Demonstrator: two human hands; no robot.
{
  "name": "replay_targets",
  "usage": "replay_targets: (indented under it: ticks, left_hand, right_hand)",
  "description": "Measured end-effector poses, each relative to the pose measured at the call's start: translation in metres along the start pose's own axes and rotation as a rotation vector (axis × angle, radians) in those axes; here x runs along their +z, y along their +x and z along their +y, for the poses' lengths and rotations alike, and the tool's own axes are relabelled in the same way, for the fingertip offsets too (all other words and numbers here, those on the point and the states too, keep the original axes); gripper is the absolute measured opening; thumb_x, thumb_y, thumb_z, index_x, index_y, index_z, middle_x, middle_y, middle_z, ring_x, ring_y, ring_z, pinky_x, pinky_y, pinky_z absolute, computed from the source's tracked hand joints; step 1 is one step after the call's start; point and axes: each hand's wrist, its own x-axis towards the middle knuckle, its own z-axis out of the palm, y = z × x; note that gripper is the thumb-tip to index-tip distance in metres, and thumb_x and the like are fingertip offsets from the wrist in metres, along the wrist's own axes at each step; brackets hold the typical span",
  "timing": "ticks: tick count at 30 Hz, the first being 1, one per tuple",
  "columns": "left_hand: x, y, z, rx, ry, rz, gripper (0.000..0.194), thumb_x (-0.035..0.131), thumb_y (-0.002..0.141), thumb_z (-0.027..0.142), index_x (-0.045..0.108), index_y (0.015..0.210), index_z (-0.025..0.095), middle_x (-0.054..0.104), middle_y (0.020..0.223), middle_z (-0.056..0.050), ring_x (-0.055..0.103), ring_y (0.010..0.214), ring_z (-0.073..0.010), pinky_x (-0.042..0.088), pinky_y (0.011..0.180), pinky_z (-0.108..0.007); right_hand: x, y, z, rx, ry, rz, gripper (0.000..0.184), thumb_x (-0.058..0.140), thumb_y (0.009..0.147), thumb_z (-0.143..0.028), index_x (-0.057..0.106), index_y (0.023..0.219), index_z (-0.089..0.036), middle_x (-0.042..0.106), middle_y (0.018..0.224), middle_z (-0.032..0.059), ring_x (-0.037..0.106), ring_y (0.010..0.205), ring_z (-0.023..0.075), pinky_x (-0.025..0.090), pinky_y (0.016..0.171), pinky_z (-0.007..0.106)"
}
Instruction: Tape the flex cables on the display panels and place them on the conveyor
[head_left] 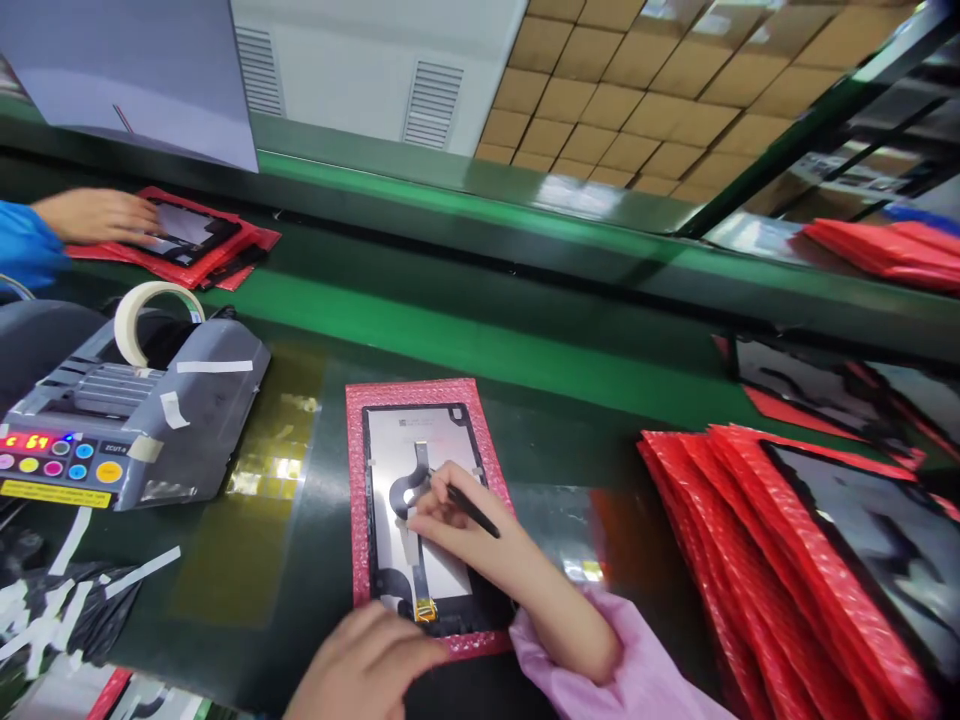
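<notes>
A tablet screen panel [384, 440] lies back side up on a red bubble-wrap pouch [358, 500]. A black flex cable [403, 492] curves over its silver back, and a gold connector [425, 609] shows near its lower end. My right hand [457, 515] is closed round a slim black pen-shaped tool [474, 510], fingertips at the middle of the panel beside the cable. The tool's tip is hidden by the fingers. At the pouch's lower edge, my left hand [367, 665] rests with fingers stretched out, somewhat blurred, nothing visible in it.
To the left stands a grey tape dispenser [202, 420] with a tape roll [135, 325] on top; tape scraps [45, 610] lie below it. Red pouches [720, 560] with another panel [885, 560] are stacked right. A co-worker's hand [105, 215] touches a panel at far left.
</notes>
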Motion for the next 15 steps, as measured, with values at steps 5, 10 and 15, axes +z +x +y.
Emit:
replay_targets:
  ticks: [5, 10, 15]
  left_hand:
    - [-0.029, 0.017, -0.006, -0.105, 0.322, 0.12, 0.047, 0.037, 0.079, -0.004, 0.064, 0.11, 0.018, 0.073, 0.112, -0.006, 0.065, 0.1, -0.0219, 0.058, 0.084, -0.036]
    - [-0.027, 0.025, -0.013, -0.119, 0.465, 0.111, 0.05, 0.038, 0.074, -0.007, 0.067, 0.105, 0.018, 0.073, 0.12, -0.003, 0.061, 0.102, -0.0253, 0.057, 0.08, -0.038]
    - [-0.016, 0.027, -0.018, -0.1, 0.548, 0.106, 0.058, 0.039, 0.065, -0.01, 0.068, 0.107, 0.018, 0.072, 0.121, 0.0, 0.058, 0.101, -0.0255, 0.053, 0.079, -0.035]
  right_hand:
    - [0.007, 0.019, 0.007, -0.061, -0.14, 0.036, 0.036, 0.071, 0.082, -0.035, 0.037, 0.077, -0.026, 0.062, 0.074, -0.0049, 0.046, 0.062, 0.012, 0.037, 0.061, 0.027]
    - [0.007, 0.023, 0.003, -0.063, -0.229, 0.08, 0.029, 0.067, 0.084, -0.033, 0.039, 0.08, -0.026, 0.065, 0.08, -0.003, 0.047, 0.062, 0.0133, 0.037, 0.061, 0.028]
    - [0.011, 0.027, 0.006, -0.078, -0.282, 0.112, 0.028, 0.066, 0.084, -0.028, 0.038, 0.081, -0.026, 0.066, 0.082, -0.0037, 0.049, 0.06, 0.0131, 0.038, 0.061, 0.028]
